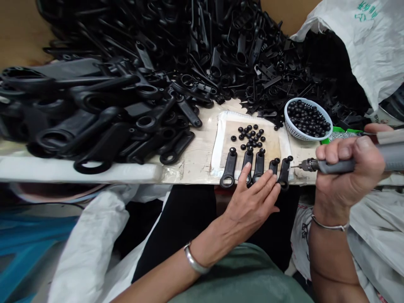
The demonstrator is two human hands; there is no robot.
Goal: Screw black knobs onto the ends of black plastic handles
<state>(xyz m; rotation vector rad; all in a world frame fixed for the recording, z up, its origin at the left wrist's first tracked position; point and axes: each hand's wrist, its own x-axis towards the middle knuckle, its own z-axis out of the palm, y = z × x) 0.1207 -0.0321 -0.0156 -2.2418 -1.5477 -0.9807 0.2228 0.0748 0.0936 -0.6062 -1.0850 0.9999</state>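
My right hand [342, 183] is wrapped round a grey electric screwdriver [337, 166], its thin bit pointing left near the rightmost black crank-shaped part [285, 170]. Several such parts stand in a row along the table's front edge, ring ends toward me, the leftmost crank part [232, 164] a little apart. My left hand [249, 202] lies flat over the middle of the row, fingers stretched out, covering some ring ends. Small black knobs sit at the far ends of the cranks. Behind the row, loose round black knobs [251, 136] lie on a white-edged cloth pad [217, 145].
A pale blue basket [295, 134] full of black knobs stands at the right, beside a green tray [339, 130] of small metal screws. Large heaps of black plastic parts [126, 92] cover the back and left. A white sack [362, 46] spills more parts at the back right.
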